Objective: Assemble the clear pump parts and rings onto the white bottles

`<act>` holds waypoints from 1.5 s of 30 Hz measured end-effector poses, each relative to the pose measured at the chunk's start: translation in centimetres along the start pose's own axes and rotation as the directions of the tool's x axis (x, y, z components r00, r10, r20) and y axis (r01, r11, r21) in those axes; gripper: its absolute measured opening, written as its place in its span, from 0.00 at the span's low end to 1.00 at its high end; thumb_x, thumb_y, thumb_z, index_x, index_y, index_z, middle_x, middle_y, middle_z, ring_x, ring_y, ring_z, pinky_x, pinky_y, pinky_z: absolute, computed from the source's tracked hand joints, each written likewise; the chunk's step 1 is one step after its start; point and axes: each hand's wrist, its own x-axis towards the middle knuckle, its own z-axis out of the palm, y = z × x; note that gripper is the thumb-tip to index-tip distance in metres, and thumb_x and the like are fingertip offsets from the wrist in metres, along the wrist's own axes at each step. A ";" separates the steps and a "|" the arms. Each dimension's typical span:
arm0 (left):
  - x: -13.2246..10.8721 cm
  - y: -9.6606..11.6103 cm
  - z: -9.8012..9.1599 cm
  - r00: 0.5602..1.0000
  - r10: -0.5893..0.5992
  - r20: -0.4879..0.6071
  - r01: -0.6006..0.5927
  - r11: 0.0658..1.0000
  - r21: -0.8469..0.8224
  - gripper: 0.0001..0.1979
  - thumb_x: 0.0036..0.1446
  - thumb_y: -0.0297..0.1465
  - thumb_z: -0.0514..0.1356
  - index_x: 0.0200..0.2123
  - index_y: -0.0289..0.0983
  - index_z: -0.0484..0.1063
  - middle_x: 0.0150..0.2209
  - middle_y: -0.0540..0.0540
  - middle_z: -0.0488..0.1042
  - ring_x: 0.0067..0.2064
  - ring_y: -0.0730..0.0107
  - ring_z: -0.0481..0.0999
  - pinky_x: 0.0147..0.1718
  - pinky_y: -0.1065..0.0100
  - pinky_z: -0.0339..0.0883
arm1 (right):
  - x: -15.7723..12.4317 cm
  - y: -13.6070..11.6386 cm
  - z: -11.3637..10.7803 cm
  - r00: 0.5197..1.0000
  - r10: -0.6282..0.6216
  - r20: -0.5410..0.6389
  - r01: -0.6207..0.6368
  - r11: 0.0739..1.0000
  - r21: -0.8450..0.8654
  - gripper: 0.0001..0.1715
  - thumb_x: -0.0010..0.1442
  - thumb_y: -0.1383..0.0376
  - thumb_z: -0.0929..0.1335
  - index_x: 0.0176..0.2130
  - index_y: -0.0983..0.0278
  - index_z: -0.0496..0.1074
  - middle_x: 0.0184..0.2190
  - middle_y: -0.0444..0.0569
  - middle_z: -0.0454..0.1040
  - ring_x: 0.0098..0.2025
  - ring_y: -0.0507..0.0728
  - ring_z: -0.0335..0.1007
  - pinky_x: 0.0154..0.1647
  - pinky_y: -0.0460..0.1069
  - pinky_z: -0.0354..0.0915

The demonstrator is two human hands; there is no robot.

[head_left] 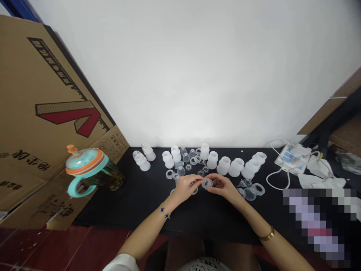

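Over the black table, my right hand (222,186) holds a clear bottle collar ring (207,183) between thumb and fingers. Its round opening faces me. On the ring's left side, the fingertips of my left hand (186,186) are pinched at its edge; whether a smaller part sits between them is too small to tell. Beyond my hands lie loose clear parts: a bottle teat (181,171), a ring (169,174) and several others. More rings and caps, among them a clear cap (250,194), lie right of my right hand. Open white baby bottles, such as one bottle (223,165), stand behind.
Two bottles with clear tops, one a capped bottle (141,161), stand at the back left. A large drinking jug (96,167) is beside a cardboard box (42,113). White cable (278,175) and papers (321,175) lie right. A white wall (197,75) borders the table's back.
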 end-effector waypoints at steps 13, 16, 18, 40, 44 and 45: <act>0.1 0.0 -0.1 1.000 -0.025 -0.018 0.025 1.000 -0.007 0.11 0.64 0.38 0.61 0.39 0.39 0.80 0.31 0.47 0.81 0.29 0.71 0.78 0.30 0.72 0.72 | -0.2 -0.5 0.2 0.998 0.000 -0.068 0.001 1.000 0.013 0.26 0.47 0.56 0.79 0.46 0.58 0.78 0.40 0.48 0.77 0.33 0.56 0.70 0.29 0.49 0.66; 0.1 0.0 0.0 0.999 -0.032 -0.021 0.032 0.999 -0.012 0.11 0.64 0.38 0.61 0.39 0.39 0.80 0.32 0.47 0.81 0.29 0.71 0.78 0.31 0.72 0.72 | -0.2 -0.2 0.2 0.998 0.014 -0.065 -0.011 0.999 0.042 0.26 0.47 0.56 0.79 0.46 0.58 0.78 0.39 0.47 0.76 0.32 0.55 0.69 0.28 0.49 0.66; 0.1 0.0 0.0 0.998 -0.050 -0.028 0.049 0.999 -0.020 0.12 0.64 0.39 0.61 0.38 0.38 0.80 0.31 0.47 0.81 0.28 0.71 0.77 0.30 0.72 0.71 | -0.1 -0.1 0.2 0.999 0.014 -0.051 -0.010 0.998 0.069 0.25 0.48 0.57 0.78 0.46 0.58 0.78 0.41 0.48 0.76 0.31 0.54 0.68 0.27 0.48 0.66; 0.1 -0.1 -0.1 0.971 -0.237 0.032 0.240 0.959 -0.152 0.10 0.62 0.37 0.63 0.36 0.37 0.80 0.30 0.48 0.80 0.27 0.72 0.76 0.30 0.73 0.68 | -0.3 -0.9 0.1 1.000 0.003 0.001 -0.003 0.997 0.081 0.24 0.52 0.57 0.77 0.48 0.61 0.77 0.39 0.48 0.77 0.25 0.49 0.61 0.22 0.46 0.61; 0.1 -0.1 -0.1 0.974 -0.224 0.028 0.226 0.963 -0.150 0.11 0.62 0.38 0.63 0.36 0.37 0.80 0.30 0.48 0.80 0.27 0.72 0.75 0.29 0.73 0.67 | -0.3 -1.3 0.1 1.000 0.011 0.015 -0.012 0.996 0.083 0.23 0.52 0.58 0.77 0.47 0.61 0.78 0.37 0.48 0.77 0.25 0.49 0.61 0.22 0.45 0.60; 0.2 0.0 -0.1 0.976 -0.217 0.024 0.218 0.965 -0.148 0.11 0.62 0.38 0.63 0.36 0.37 0.80 0.30 0.47 0.80 0.27 0.72 0.75 0.29 0.73 0.67 | -0.3 -1.4 0.1 1.000 0.015 0.018 -0.017 0.996 0.086 0.23 0.52 0.58 0.77 0.47 0.61 0.78 0.37 0.48 0.77 0.25 0.50 0.61 0.22 0.45 0.60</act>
